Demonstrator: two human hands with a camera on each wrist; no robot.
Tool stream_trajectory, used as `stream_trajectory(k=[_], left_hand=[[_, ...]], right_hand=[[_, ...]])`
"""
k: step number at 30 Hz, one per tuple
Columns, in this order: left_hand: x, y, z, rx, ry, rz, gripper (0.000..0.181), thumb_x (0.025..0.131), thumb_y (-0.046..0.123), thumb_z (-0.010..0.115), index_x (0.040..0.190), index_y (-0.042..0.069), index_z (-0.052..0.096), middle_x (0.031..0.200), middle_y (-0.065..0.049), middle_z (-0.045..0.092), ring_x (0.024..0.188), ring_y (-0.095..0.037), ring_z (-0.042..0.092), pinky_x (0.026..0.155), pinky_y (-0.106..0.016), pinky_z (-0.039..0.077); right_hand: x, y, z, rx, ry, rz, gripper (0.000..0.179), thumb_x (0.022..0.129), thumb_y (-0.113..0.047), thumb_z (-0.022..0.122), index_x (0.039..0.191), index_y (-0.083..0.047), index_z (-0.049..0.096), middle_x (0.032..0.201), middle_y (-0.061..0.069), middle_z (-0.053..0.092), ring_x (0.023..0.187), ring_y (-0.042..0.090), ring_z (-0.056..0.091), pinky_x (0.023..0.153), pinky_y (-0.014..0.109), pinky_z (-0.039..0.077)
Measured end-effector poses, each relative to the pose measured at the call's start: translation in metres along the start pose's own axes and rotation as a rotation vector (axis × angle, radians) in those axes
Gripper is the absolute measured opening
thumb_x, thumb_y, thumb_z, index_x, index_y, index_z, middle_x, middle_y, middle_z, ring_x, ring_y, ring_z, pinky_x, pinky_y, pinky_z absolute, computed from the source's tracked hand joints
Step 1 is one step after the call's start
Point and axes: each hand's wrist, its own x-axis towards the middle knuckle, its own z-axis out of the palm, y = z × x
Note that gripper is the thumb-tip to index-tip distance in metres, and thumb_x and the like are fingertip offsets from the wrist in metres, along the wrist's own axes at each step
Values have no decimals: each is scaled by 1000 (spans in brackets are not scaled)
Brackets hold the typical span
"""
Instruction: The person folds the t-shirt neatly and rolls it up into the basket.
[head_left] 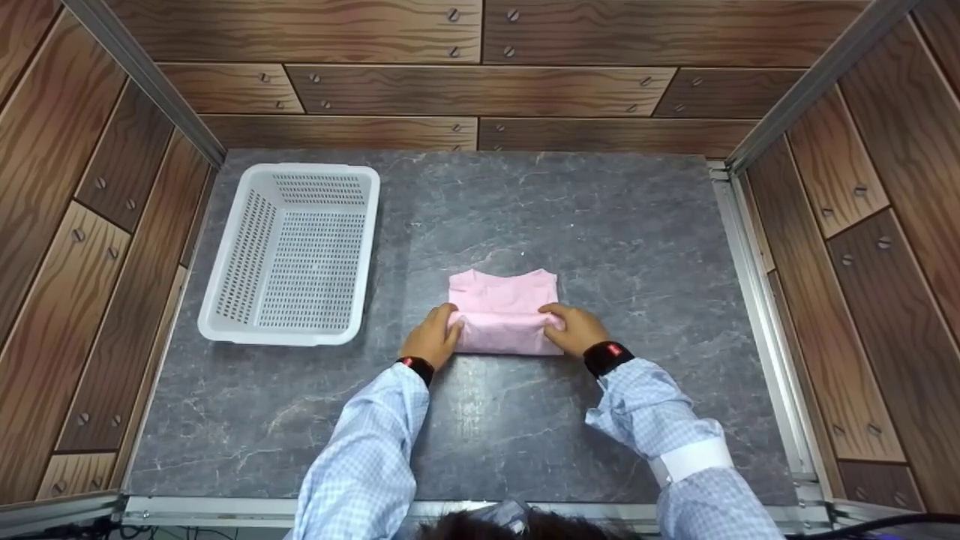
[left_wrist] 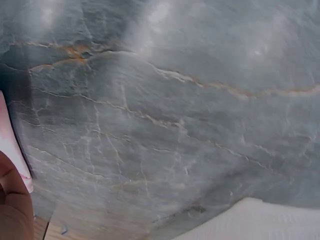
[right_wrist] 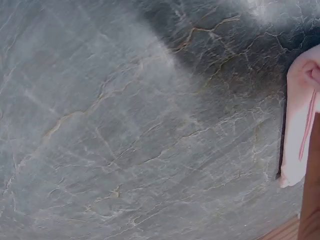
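Observation:
A pink shirt (head_left: 502,291) lies folded on the grey table, its curved neckline toward the far side and a turned-over flap across its near half. My left hand (head_left: 433,334) pinches the left end of this fold between thumb and fingers. At the right end, my right hand (head_left: 576,330) grips the fold the same way. Only a corner of the shirt (left_wrist: 11,142) and part of the left hand (left_wrist: 16,202) enter the left wrist view. Layered pink cloth (right_wrist: 296,135) shows beside the right hand (right_wrist: 311,195) in the right wrist view, with a thin dark line along its edge.
A white perforated plastic basket (head_left: 365,247) stands at the left of the marbled table (head_left: 630,225), with nothing in it. Wood-patterned walls (head_left: 480,90) enclose the back and both sides. Metal rails (head_left: 757,315) run along the table's edges.

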Motion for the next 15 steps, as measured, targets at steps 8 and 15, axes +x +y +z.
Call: stream_trajectory(k=[8,15], left_hand=[[5,1,12,7,94,32,46,94,17,59,137,5,50,136,-23,49,104,-46,63,90,-54,52],[7,2,19,134,119,12,54,93,18,61,143,6,46,151,-24,38,123,-46,53,99,-54,47]], right_hand=[[3,-1,12,-105,156,-36,40,87,-13,63,126,-7,63,122,17,66,99,41,66,86,54,52],[4,-3,25,-193,227,-2,44,91,-18,62,134,-12,58,138,20,55,104,46,64,87,56,52]])
